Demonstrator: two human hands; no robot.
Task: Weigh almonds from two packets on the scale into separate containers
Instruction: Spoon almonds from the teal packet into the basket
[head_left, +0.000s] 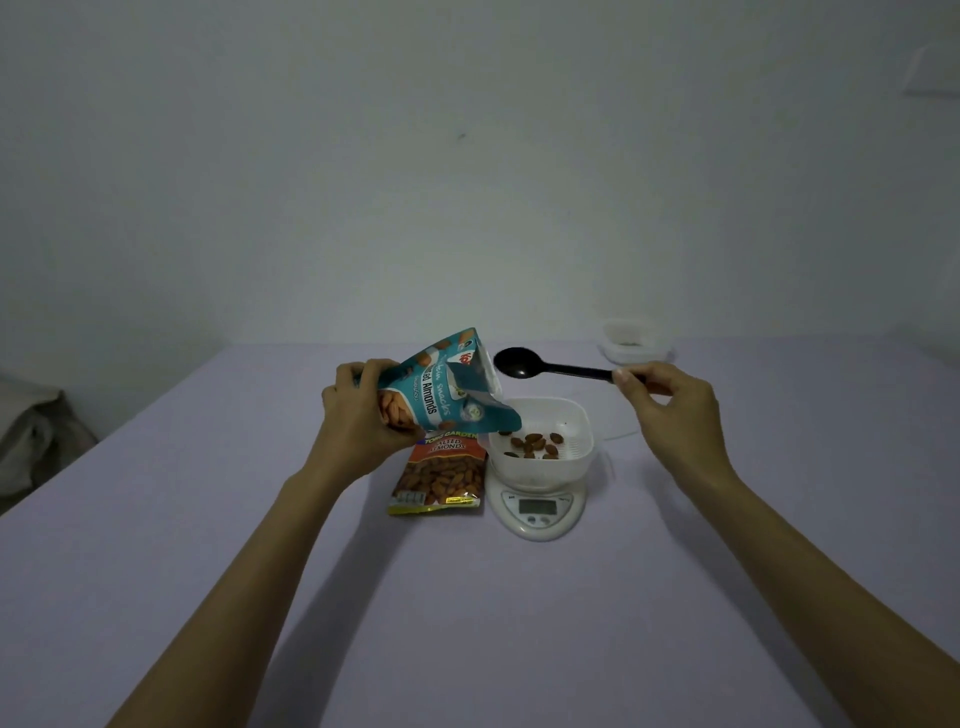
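A pale wall (467, 156) fills the upper half of the view, and below it a lilac-covered table (208, 519) runs from the near edge to the wall. Both bare forearms reach in from the bottom corners. The left grip (358, 410) is wrapped around the bottom end of a teal almond packet (441, 395), fingers curled over its far side and thumb on the near side. It holds the packet in the air, tipped on its side, with the open mouth pointing right, above the rear left rim of the container. Under that packet a second, orange-and-red salted almond packet (439, 478) lies flat on the table, just left of the scale and partly covered from above by the teal one. The white kitchen scale (537, 512) sits at the middle of the table with its display facing the person; the digits are too small to read. On its platform stands a white square container (584, 415). Farther back, near the wall on the right, another white container (631, 343) rests on the table, its contents unclear. The right grip (670, 410) pinches the handle end of a black plastic spoon (550, 368) between thumb and fingertips, holding it level in the air, its bowl just beside the packet's mouth. A small scatter of brown almonds (535, 444) lies on the floor of the container on the scale.
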